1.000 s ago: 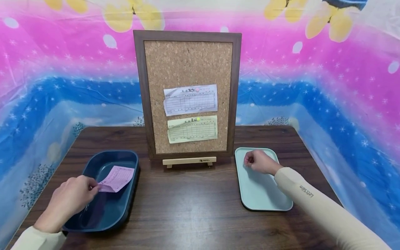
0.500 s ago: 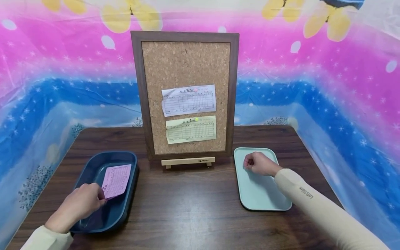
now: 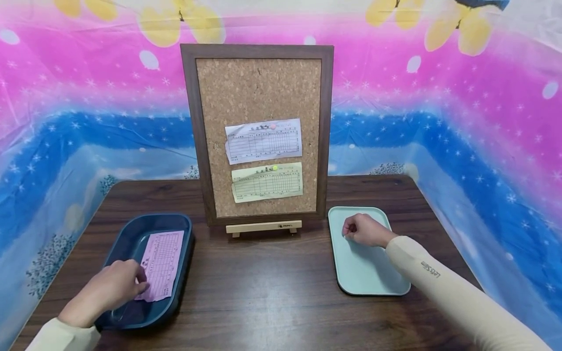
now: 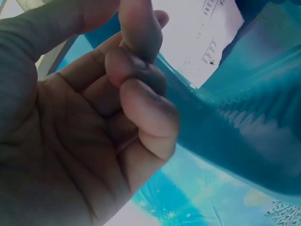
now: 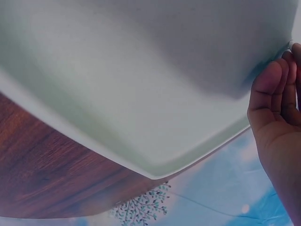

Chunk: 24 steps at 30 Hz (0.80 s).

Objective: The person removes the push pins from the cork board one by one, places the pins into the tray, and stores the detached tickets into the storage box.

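Pink paper with a printed grid, a slip [image 3: 163,263] lay in the dark blue basin [image 3: 125,239] at the person's left, toward the basin's right side. The left hand [image 3: 110,287] was over the basin with its fingers curled, the tips at the slip's left edge; whether they had hold of the paper, I could not tell. The right hand [image 3: 366,230] was above the pale green tray [image 3: 369,273], its fingertips drawn together in a pinch on a small pale thing [image 5: 290,45], too little of it showing to name.

Between basin and tray, a framed cork board [image 3: 259,87] stood on the brown table [image 3: 263,287]. A white slip [image 3: 263,144] hung on it by a pink pin [image 3: 272,126], just above a yellow-green slip [image 3: 269,186] with a yellow pin [image 3: 275,167]. A light wooden bar [image 3: 259,227] ran below the frame, and a pink and blue cloth [image 3: 386,92] hung behind.
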### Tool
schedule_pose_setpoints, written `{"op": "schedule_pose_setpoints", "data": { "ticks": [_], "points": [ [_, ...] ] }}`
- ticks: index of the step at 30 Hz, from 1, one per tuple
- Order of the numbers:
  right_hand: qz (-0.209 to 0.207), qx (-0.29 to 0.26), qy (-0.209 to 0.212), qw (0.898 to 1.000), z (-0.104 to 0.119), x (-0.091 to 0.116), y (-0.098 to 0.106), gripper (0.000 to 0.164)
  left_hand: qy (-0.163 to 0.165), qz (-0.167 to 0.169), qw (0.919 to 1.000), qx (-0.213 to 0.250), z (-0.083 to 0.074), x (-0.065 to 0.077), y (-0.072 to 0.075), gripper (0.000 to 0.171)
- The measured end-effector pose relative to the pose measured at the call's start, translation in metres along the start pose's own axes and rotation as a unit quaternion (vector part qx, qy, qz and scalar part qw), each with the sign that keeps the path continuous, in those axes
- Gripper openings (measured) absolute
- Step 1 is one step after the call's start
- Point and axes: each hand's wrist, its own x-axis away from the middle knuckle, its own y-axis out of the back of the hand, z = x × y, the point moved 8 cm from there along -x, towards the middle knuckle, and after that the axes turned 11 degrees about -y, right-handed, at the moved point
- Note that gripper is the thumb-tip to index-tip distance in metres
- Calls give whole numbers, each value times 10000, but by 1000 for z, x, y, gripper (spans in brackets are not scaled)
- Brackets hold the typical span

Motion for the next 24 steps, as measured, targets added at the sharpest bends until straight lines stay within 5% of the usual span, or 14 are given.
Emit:
{"op": "schedule_pose_setpoints", "data": {
  "ticks": [8,18,24],
  "points": [
    [-165,63,69,9998,8,3,4,10,-404,-850,9951,318,-12,-1,23,19],
    [-953,5,478,9943,37,12,22,2,-974,-1965,9747,426,-33,-5,47,17],
    [-1152,-5,714,9908,52,19,28,5,-1375,-2245,9639,387,-45,-8,52,15]
  ]
}}
